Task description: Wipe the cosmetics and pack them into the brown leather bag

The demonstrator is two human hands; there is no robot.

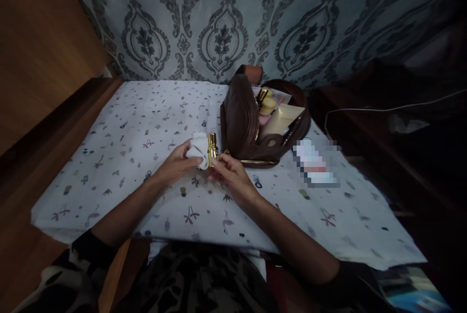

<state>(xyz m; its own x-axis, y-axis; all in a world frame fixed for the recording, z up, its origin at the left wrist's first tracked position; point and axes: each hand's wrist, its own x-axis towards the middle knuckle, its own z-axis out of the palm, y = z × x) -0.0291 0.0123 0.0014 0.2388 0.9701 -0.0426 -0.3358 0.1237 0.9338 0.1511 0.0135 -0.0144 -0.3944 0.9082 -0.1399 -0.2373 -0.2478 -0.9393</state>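
My left hand (181,161) is closed around a bunched white cloth (198,147). Between the fingertips of my right hand (233,174) stands a small shiny gold bottle (212,143), upright and right beside the cloth. Whether cloth and bottle touch I cannot tell for sure. Just behind my right hand sits a brown leather bag (239,113), its zip open. Inside the bag show a gold-capped item (262,94), a round yellow item (269,103) and a flat cream-coloured packet (281,123).
A white patterned cloth covers the table (146,123). To the right of the bag lies a blurred-out flat object (315,162). Patterned curtain fabric (222,35) hangs behind, a wooden panel (44,26) rises at left, and a white cable (383,107) runs at right.
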